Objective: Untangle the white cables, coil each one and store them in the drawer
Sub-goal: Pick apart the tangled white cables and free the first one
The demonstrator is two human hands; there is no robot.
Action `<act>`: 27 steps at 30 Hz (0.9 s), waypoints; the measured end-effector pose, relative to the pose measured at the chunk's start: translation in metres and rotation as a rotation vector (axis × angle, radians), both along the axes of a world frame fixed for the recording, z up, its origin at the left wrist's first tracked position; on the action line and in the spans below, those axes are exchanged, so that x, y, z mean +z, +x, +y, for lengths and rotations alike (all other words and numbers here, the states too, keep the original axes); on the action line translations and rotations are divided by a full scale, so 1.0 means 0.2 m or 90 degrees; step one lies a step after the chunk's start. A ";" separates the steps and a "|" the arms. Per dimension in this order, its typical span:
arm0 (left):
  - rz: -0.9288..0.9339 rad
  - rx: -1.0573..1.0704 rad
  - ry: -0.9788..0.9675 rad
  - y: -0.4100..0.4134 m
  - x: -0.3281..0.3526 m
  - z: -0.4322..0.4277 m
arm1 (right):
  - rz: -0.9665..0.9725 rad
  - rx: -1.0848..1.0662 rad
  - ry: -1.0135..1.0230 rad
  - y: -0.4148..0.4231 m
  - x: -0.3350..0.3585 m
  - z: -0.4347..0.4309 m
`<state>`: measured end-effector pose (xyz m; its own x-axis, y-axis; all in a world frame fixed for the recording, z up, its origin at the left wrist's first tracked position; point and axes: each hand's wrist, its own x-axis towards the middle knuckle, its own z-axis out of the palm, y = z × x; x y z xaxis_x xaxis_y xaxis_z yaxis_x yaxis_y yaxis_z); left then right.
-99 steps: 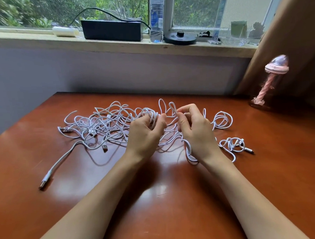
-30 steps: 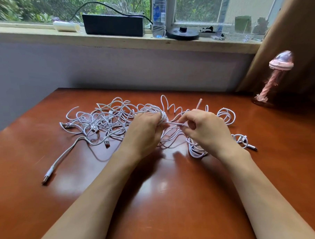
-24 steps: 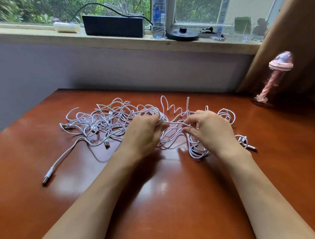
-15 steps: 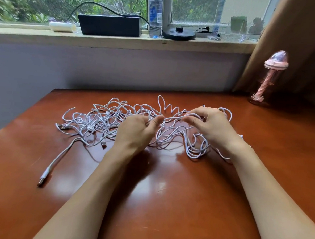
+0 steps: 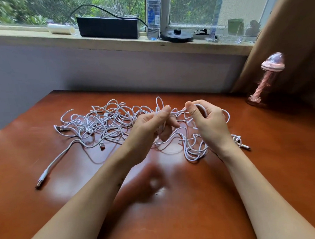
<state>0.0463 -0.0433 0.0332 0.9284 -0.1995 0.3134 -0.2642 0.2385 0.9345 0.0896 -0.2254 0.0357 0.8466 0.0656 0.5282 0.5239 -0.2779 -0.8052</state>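
One tangle of thin white cables (image 5: 106,123) lies on the glossy red-brown wooden table (image 5: 174,200). It sits on the far half, in the middle. You cannot count the separate cables in the knot; at least four plug ends show.

The heap's long axis runs left to right across the table. One flat tail leaves it toward the near left. It ends in a silver USB plug (image 5: 40,182) that points at the near-left edge. A second, loose USB plug (image 5: 102,146) lies just in front of the heap. A small wound bundle of white cable (image 5: 238,139) sits at the right end, touching the table.

Two hands, both raised off the table at the right part of the tangle:
- Your left hand (image 5: 149,127) pinches a few strands between thumb and curled fingers.
- Your right hand (image 5: 209,122) has its fingers curled round a loop, thumb up.
- Strands hang slack between the hands and down to the wood.

One pink jellyfish-shaped ornament (image 5: 270,74) stands upright at the far right, well apart from the cables.

On the pale windowsill (image 5: 113,42) beyond:
- one white roll (image 5: 60,29);
- one black rectangular box (image 5: 107,28), contents unreadable, with a black cord over it;
- one clear plastic bottle (image 5: 153,16), upright;
- one flat black round disc (image 5: 176,36);
- one green cup (image 5: 235,26).

A brown curtain (image 5: 293,32) hangs on the right.
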 end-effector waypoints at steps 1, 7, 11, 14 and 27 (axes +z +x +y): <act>0.008 -0.015 -0.037 0.00 0.00 0.00 | -0.002 -0.003 -0.026 0.01 -0.01 0.00; 0.087 -0.041 -0.213 0.00 0.04 0.02 | -0.004 0.030 -0.124 0.03 -0.08 0.05; 0.097 -0.029 -0.290 0.01 0.05 0.04 | -0.021 0.029 -0.237 0.01 -0.11 0.08; 0.111 -0.024 -0.335 0.03 0.04 0.07 | -0.001 0.070 -0.308 -0.01 -0.13 0.11; 0.096 0.094 -0.327 0.07 0.01 0.07 | 0.066 0.027 -0.283 -0.12 -0.12 0.21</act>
